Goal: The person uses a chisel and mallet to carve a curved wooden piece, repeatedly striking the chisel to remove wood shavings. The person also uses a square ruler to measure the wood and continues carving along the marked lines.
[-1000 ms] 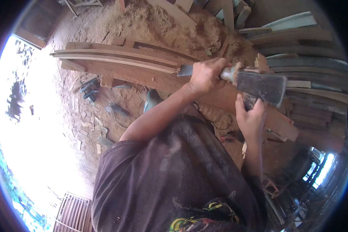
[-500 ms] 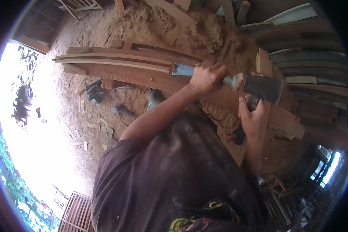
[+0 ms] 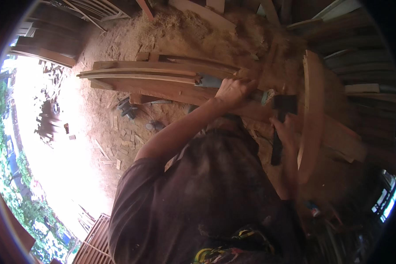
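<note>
My left hand (image 3: 234, 93) is closed around the handle of a wide-bladed chisel (image 3: 208, 81). The blade lies at the end of a pale wooden strip (image 3: 163, 75) on a long workpiece board (image 3: 176, 90). From the other side of my fist sticks the handle's greenish, frayed butt. Close to that butt is the dark, blocky head of a mallet (image 3: 286, 104), with a small gap between them. My right hand (image 3: 287, 128) is closed on the mallet's dark handle, just below the head. Blur softens the right fingers.
A curved board (image 3: 311, 114) rises beside my right forearm. Left of the workpiece, a power tool (image 3: 126, 108) and wood offcuts (image 3: 127, 140) lie on the dusty ground. Stacked planks (image 3: 361, 72) line the right side, and a slatted wooden piece (image 3: 92, 242) stands at lower left.
The mallet has turned, its head now smaller and further left in view, its handle pointing down. More of the curved board shows beside my right arm. The whole view has shifted slightly.
</note>
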Available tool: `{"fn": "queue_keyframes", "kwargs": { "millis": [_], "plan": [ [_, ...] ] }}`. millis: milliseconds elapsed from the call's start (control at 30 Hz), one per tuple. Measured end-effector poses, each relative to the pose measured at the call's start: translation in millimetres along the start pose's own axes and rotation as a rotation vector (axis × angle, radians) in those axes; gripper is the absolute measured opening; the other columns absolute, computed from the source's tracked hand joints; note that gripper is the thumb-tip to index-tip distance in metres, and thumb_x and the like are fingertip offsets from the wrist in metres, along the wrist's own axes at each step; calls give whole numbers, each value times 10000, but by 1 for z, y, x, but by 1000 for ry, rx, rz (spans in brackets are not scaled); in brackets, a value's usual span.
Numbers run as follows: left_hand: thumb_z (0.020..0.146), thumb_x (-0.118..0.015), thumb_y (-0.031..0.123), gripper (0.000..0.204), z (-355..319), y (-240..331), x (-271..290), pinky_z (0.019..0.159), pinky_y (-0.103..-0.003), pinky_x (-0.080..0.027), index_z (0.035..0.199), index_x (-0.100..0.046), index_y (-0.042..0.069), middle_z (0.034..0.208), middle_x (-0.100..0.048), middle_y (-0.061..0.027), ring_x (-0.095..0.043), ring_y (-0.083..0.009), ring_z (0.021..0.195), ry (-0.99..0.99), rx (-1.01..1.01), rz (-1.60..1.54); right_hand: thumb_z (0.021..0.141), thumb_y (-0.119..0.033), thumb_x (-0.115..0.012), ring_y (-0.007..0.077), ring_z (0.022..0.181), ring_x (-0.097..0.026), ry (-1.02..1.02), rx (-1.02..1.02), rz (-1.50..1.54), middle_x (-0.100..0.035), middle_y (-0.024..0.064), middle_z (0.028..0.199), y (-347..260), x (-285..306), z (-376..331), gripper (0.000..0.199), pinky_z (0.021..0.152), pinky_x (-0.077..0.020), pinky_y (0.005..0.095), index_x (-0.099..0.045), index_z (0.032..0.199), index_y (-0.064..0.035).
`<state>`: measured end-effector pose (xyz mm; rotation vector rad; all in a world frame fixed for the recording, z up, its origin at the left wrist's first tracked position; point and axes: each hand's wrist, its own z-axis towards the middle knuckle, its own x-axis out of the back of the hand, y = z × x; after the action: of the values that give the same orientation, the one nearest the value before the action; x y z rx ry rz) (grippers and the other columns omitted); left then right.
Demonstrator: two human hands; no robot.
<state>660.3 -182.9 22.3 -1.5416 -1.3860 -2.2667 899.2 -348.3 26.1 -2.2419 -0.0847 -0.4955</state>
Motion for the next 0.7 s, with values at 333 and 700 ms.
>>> {"fn": "queue_keyframes", "kwargs": {
  "millis": [333, 700],
  "plan": [
    [771, -811, 173, 365, -19, -9, 8, 912, -493, -553, 1076, -629, 91, 1102, -709, -143, -709, -384, 1033, 112, -86, -90, 962, -605, -727, 406, 1262, -681, 14, 0, -735, -661, 265, 1395, 69, -10, 62, 874, 1070, -538, 497, -505, 1542, 10],
    [871, -831, 201, 505, -66, -73, 91, 1046, -513, -529, 1343, -677, 108, 1273, -699, -145, -699, -377, 1160, 49, 58, 322, 940, -422, -850, 320, 1104, -767, -101, 493, -197, -795, 190, 1152, -95, -60, 7, 514, 950, -580, 401, -767, 1224, -1]
  ]
}}
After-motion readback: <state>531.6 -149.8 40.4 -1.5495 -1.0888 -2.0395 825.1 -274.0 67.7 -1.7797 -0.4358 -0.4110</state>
